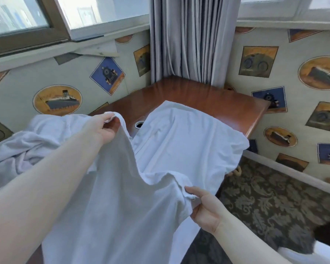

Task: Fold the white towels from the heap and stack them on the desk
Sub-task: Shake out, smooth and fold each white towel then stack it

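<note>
Both hands, left hand (105,128) and right hand (204,208), are pinching a big white cotton towel (141,187) that's hiding most of the glossy brown wooden desk (208,96).

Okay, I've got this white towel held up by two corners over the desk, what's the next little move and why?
Probably bring the left hand toward the right hand so the two pinched corners meet, folding the towel in half. Its far end already lies on the wooden desk, the edge between the hands sags, and the heap waits at the left.
</note>
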`<move>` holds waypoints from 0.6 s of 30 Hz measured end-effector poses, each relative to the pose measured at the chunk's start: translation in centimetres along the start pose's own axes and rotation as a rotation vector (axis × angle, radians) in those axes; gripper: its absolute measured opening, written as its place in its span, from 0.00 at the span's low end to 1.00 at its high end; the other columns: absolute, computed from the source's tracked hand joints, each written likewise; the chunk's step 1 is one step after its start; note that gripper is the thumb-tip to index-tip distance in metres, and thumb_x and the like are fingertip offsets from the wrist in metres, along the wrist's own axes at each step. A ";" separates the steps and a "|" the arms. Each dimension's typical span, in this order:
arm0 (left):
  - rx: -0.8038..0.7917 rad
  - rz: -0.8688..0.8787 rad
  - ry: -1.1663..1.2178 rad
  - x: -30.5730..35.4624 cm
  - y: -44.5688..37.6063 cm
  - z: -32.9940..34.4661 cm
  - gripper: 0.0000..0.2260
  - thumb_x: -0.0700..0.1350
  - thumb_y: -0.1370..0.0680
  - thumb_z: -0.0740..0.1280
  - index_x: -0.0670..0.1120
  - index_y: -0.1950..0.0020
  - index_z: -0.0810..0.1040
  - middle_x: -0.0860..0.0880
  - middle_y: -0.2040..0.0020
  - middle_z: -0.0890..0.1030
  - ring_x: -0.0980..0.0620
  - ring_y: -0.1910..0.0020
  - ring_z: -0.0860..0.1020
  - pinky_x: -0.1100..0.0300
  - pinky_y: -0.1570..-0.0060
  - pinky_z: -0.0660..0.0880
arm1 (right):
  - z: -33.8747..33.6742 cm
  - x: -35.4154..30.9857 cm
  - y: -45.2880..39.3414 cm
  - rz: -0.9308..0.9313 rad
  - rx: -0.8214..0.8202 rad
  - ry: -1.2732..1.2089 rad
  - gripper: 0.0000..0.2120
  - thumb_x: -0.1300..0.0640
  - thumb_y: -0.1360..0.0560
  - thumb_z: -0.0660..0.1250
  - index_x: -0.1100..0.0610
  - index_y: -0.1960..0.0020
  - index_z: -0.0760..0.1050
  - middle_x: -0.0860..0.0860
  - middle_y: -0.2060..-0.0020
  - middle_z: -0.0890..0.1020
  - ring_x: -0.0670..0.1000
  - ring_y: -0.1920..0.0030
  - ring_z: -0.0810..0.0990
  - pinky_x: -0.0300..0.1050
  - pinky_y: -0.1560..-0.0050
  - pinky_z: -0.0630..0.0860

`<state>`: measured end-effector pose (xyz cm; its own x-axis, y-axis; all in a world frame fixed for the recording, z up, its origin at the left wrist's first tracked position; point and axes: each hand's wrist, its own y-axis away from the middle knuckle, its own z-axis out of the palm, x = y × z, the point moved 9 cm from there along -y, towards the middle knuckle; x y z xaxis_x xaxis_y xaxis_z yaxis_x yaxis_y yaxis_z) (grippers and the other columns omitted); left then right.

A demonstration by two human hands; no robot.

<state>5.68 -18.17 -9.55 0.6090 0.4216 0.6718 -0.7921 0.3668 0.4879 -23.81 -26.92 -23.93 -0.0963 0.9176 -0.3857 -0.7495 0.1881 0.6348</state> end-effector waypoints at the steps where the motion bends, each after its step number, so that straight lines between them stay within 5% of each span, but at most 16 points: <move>1: 0.022 0.024 0.007 -0.2 -0.4 1.5 0.06 0.34 0.20 0.63 0.39 0.57 0.73 0.46 0.58 0.74 0.53 0.63 0.75 0.65 0.69 0.78 | -0.4 -1.8 -0.3 0.012 -0.011 0.023 0.09 0.68 0.26 0.67 0.65 0.49 0.84 0.60 0.50 0.85 0.57 0.59 0.86 0.46 0.63 0.83; 11: 0.115 0.237 0.079 0.5 -4.0 13.4 0.07 0.32 0.20 0.63 0.36 0.59 0.73 0.43 0.59 0.74 0.52 0.65 0.75 0.66 0.49 0.76 | -1.6 -13.2 -3.6 0.137 -0.188 0.060 0.17 0.66 0.26 0.66 0.66 0.37 0.78 0.62 0.41 0.81 0.58 0.53 0.85 0.48 0.56 0.83; 15: 0.090 0.273 0.088 2.0 -6.5 17.0 0.07 0.31 0.21 0.64 0.36 0.59 0.73 0.43 0.61 0.75 0.52 0.67 0.75 0.66 0.58 0.79 | -1.3 -15.9 -5.7 0.155 -0.200 0.110 0.18 0.65 0.30 0.69 0.63 0.40 0.81 0.59 0.41 0.81 0.57 0.49 0.83 0.50 0.47 0.80; 18: 0.030 0.316 0.099 3.4 -8.6 20.5 0.08 0.31 0.21 0.63 0.36 0.59 0.73 0.43 0.62 0.74 0.51 0.69 0.76 0.64 0.67 0.78 | -1.1 -18.6 -7.4 0.141 -0.181 0.153 0.16 0.65 0.34 0.71 0.61 0.46 0.84 0.58 0.49 0.85 0.55 0.55 0.85 0.47 0.57 0.83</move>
<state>13.66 -36.89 -0.06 0.3325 0.5896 0.7361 -0.9426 0.1810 0.2808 -17.19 -45.71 -22.21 -0.2952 0.8642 -0.4074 -0.8254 -0.0159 0.5644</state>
